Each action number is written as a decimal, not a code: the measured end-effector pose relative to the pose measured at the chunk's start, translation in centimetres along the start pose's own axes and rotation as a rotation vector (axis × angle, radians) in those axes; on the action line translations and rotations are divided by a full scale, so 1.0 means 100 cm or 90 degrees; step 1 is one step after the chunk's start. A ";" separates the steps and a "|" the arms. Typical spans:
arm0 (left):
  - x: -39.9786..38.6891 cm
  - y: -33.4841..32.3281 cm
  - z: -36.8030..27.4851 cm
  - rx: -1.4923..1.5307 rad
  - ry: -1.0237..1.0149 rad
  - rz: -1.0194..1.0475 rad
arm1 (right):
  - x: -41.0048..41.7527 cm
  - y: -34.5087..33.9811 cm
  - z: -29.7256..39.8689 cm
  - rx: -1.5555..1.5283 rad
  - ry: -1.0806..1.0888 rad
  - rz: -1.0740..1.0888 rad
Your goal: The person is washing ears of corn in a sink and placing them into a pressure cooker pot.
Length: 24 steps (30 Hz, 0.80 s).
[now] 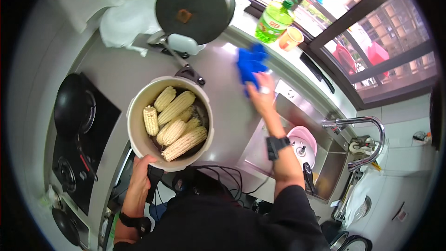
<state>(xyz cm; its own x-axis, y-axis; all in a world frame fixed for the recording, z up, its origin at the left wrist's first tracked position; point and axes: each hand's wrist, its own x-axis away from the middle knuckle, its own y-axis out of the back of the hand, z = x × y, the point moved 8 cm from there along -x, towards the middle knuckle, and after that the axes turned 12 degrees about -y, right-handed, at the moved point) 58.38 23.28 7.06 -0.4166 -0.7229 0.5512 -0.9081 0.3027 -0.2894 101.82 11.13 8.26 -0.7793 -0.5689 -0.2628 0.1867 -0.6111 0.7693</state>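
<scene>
Several cobs of corn lie in a deep metal pressure cooker pot, with some dark liquid around them. My left hand is closed around the pot's black near handle. Whether the pot rests on the counter or is held just above it, I cannot tell. On the right, my right hand grips a blue cloth over the steel countertop, between the pot and the windowsill; hand and cloth are slightly blurred.
A steel sink with a pink basin, a pressure cooker lid and a curved faucet is right. A black pan sits on the cooktop at left. Behind stand a green bottle, an orange cup and a large pan.
</scene>
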 end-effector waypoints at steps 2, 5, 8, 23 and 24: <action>-0.013 -0.003 0.013 0.000 0.007 -0.031 | -0.011 -0.075 0.014 0.162 0.097 0.124; -0.025 -0.029 0.012 -0.001 0.005 -0.015 | -0.002 -0.131 0.019 0.270 0.163 0.232; -0.038 -0.037 0.017 -0.033 0.032 -0.012 | -0.020 -0.123 -0.017 0.234 0.172 0.198; -0.055 -0.061 0.017 -0.080 0.042 0.003 | 0.137 0.228 -0.321 0.558 -0.628 0.058; -0.057 -0.058 0.021 -0.079 0.044 0.005 | 0.145 0.234 -0.318 0.334 -0.654 0.064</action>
<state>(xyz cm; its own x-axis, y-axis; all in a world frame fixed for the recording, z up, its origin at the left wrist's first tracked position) 66.07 24.37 3.95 -0.4222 -0.6767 0.6032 -0.9010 0.3863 -0.1973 113.87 -28.91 3.93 -0.9390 0.2603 0.2246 0.1912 -0.1477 0.9704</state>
